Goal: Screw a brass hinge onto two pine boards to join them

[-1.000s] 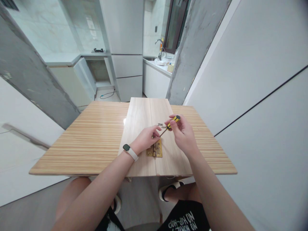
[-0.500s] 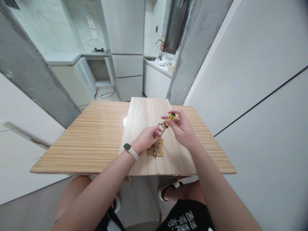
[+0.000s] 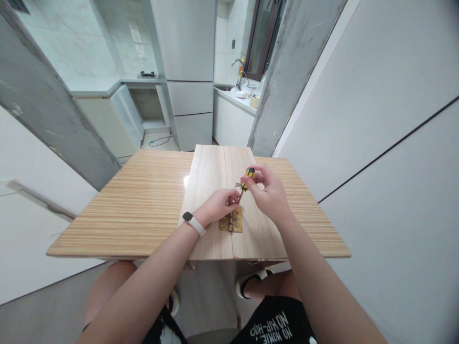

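Gripping the screwdriver (image 3: 247, 179) in the right hand (image 3: 270, 195) and curling the left hand (image 3: 217, 205) by the hinge (image 3: 235, 223), probably to steady the tip, with any pinch too hidden to tell.

The screwdriver (image 3: 246, 181) has tipped leftward and now stands more upright.

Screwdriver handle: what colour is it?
The screwdriver handle is yellow and black, seen best in the head view.
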A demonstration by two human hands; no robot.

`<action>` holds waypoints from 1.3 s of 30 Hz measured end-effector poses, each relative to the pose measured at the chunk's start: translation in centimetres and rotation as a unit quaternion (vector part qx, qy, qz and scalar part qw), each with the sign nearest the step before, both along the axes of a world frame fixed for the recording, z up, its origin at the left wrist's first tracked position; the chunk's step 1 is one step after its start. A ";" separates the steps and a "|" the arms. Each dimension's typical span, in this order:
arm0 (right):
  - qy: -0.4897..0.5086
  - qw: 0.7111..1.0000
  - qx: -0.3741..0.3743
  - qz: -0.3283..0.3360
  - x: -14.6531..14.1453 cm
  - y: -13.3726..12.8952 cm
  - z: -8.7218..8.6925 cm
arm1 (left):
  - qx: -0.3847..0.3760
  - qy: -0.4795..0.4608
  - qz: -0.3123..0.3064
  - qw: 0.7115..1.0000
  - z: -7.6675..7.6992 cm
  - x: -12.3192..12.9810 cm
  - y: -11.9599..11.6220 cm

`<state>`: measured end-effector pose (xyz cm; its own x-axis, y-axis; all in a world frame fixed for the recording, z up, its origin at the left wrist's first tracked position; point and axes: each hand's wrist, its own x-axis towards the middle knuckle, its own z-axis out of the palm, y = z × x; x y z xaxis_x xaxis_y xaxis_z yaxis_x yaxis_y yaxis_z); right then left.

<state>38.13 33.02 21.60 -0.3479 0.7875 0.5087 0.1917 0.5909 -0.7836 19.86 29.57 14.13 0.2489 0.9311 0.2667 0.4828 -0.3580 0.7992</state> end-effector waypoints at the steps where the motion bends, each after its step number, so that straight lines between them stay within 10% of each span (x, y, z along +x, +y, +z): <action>1: -0.002 1.000 0.007 -0.016 -0.1 0.0 0.0 | -0.005 -0.009 -0.003 1.000 0.3 -0.2 -0.1; 11: -0.040 0.993 0.041 -0.104 -0.7 -0.8 0.8 | 0.086 -0.082 0.081 0.990 4.5 1.4 -1.3; 18: -0.069 0.991 0.039 -0.104 -0.3 -0.8 1.4 | 0.122 -0.062 0.091 0.986 4.4 2.1 -1.3; 24: -0.025 0.997 -0.018 0.069 1.0 -0.4 2.9 | 0.087 -0.066 0.077 0.991 4.8 1.4 -1.5; 39: -0.038 0.997 0.060 -0.043 -0.4 -1.0 2.5 | 0.127 -0.084 0.124 0.981 5.3 2.7 -1.3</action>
